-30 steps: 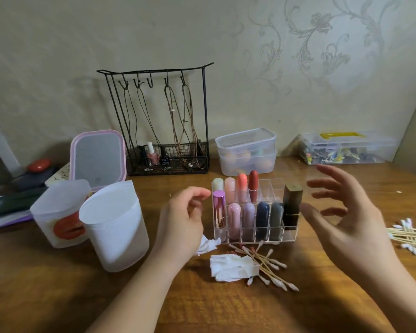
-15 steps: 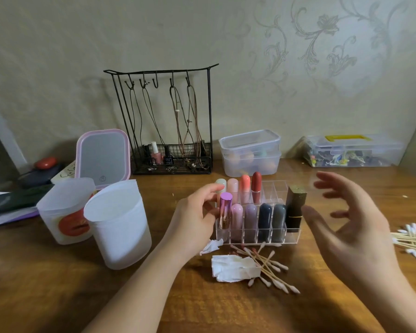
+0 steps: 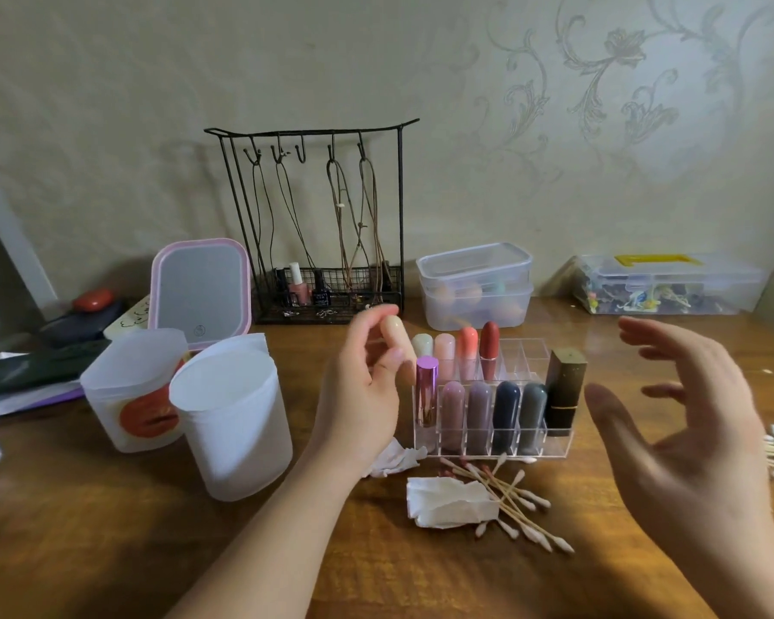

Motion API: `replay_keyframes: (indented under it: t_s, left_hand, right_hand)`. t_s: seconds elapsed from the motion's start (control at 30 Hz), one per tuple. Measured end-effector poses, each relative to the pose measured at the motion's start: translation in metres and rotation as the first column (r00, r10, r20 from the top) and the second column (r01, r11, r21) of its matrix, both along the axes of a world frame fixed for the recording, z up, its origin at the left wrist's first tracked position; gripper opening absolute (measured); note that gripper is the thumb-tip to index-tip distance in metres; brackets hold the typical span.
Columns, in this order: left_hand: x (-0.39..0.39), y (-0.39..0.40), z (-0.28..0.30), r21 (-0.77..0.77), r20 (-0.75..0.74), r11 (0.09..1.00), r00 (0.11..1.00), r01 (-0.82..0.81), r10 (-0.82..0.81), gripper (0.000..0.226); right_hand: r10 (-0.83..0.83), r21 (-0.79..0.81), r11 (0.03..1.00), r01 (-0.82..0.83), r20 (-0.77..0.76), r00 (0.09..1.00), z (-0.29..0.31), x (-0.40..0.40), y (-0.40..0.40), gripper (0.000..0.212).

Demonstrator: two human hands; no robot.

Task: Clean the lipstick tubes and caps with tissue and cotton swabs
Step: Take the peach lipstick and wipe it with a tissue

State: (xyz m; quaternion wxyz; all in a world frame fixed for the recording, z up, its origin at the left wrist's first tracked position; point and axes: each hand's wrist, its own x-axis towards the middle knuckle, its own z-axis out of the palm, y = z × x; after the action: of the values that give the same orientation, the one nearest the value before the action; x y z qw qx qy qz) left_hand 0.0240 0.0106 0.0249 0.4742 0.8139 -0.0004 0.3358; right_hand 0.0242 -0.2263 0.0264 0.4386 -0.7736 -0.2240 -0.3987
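Cream lipstick (image 3: 394, 335), pinched by left hand (image 3: 363, 395), best lifted straight from organizer (image 3: 559, 444); right hand (image 3: 689, 440) spread, empty.

A home vanity table: makeup mirror (image 3: 201, 290), jewellery stand (image 3: 318, 225), patterned wallpaper (image 3: 599, 82).

Wooden table (image 3: 108, 551), clear organizer (image 3: 488, 446), crumpled tissue (image 3: 447, 502), cotton swabs (image 3: 517, 507), two white cups (image 3: 235, 422)
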Motion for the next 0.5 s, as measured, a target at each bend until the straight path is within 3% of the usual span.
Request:
replay_keyframes:
  t_s: [0.1,0.17,0.27,0.37,0.43,0.5]
  left_hand:
    - [-0.014,-0.003,0.011,-0.099,0.206,0.995,0.978,0.0,0.021,0.039]
    - [-0.035,-0.016,0.017,-0.032,0.29,0.998,0.956,0.06,-0.048,0.042]
    - [-0.058,-0.04,0.019,0.139,0.269,0.96,0.924,0.243,-0.273,0.057]
    - [-0.058,-0.051,0.01,0.351,0.196,0.901,0.921,0.254,-0.336,0.078]
    - [-0.058,-0.052,0.007,0.368,0.206,0.9,0.924,0.233,-0.323,0.083]
    - [-0.06,-0.052,0.008,0.322,0.227,0.92,0.925,0.224,-0.305,0.072]
  right_hand:
    - [0.086,0.023,0.996,-0.087,0.053,0.995,0.0,-0.007,0.005,0.039]
    - [0.235,0.079,0.968,-0.238,0.045,0.971,-0.001,-0.013,0.008,0.032]
    - [0.444,0.143,0.888,-0.438,-0.013,0.896,0.001,-0.023,0.017,0.036]
    - [0.46,0.118,0.884,-0.451,-0.06,0.886,0.001,-0.025,0.019,0.031]
    - [0.415,0.083,0.909,-0.409,-0.082,0.906,0.0,-0.023,0.018,0.021]
    - [0.447,0.137,0.892,-0.432,-0.114,0.887,-0.001,-0.022,0.016,0.019]
